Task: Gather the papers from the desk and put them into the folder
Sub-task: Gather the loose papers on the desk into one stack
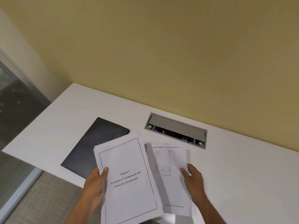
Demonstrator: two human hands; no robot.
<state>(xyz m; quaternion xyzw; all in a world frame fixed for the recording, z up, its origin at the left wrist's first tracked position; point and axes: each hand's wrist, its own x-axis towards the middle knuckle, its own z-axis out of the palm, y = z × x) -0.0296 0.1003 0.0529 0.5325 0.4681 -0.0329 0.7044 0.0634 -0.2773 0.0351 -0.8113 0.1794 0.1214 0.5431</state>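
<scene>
My left hand (95, 183) grips a stack of white papers (126, 175) by its left edge; the top sheet has a black border and reads "Chapter 3". My right hand (194, 180) holds a single printed sheet (169, 172) with a table on it, thumb on top, tucked partly under the stack's right side. Both are held just above the white desk (242, 175). A black folder (90, 143) lies shut and flat on the desk behind and to the left of the stack, its near right part hidden by the papers.
A grey cable box (176, 130) with a raised lid is set into the desk behind the papers, near the yellow wall. The desk's left edge runs diagonally; grey carpet (48, 199) and a glass panel lie beyond it.
</scene>
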